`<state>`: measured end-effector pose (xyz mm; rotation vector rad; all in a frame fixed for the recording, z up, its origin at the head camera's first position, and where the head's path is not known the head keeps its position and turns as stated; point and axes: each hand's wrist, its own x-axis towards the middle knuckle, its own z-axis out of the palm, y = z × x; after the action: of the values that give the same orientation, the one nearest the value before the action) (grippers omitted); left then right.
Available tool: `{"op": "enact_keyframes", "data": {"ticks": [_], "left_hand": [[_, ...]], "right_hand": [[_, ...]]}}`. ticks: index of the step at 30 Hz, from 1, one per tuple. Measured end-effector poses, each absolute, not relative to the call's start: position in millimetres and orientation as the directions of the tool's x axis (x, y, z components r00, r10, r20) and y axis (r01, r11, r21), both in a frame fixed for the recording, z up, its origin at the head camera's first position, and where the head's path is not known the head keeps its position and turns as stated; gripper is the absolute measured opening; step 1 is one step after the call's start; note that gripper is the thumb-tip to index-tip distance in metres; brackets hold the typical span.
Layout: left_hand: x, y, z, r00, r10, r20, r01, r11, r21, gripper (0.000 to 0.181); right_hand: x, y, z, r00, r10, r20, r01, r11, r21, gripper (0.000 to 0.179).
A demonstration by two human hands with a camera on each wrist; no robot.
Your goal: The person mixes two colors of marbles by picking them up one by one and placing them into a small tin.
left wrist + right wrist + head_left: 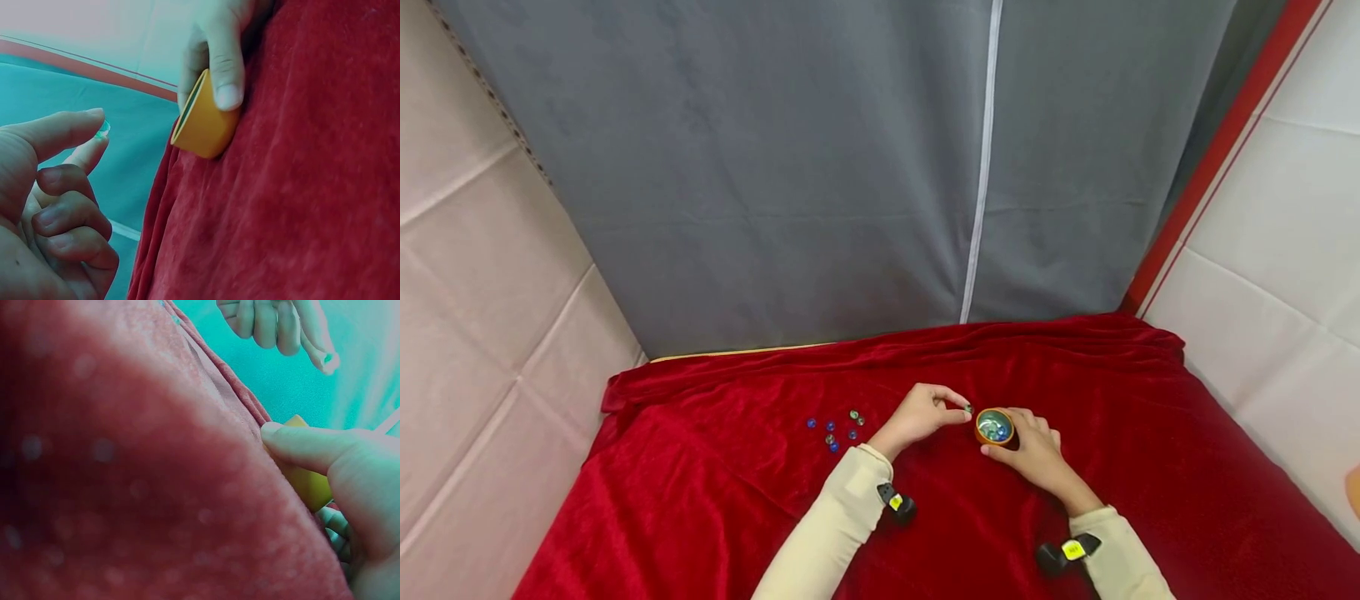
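Between thumb and forefinger my left hand (927, 413) pinches a small greenish glass marble (104, 129), just left of a round cup. The cup (977, 435) is orange-yellow outside; several blue and green marbles (995, 428) show inside it. My right hand (1034, 447) grips the cup from the right, its thumb on the near side and the fingers round the far side. In the left wrist view the yellow cup (209, 128) stands on the cloth under the right thumb, and the pinched marble is apart from it.
Several loose blue and green marbles (831, 438) lie on the red velvet cloth (722, 467), left of my left hand. Behind the table hangs a grey curtain (790, 183). Pale cloth walls (482, 292) stand at both sides.
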<state>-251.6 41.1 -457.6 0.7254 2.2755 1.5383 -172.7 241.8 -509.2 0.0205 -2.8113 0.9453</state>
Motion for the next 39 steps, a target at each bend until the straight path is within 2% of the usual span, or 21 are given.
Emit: {"op": "enact_keyframes", "data": {"ticks": [18,39], "left_hand": [[-242,70,-466,-0.802,0.598,-0.011,0.221,0.313,0.924,0.018],[-239,72,-467,-0.802,0.597,-0.027,0.218,0.335,0.917,0.019]], "right_hand": [[-174,244,-509,-0.986,0.034,0.165,-0.073,0.795,-0.602,0.066],[-174,244,-508,-0.988,0.033,0.153,-0.067,0.794,-0.604,0.066]]}}
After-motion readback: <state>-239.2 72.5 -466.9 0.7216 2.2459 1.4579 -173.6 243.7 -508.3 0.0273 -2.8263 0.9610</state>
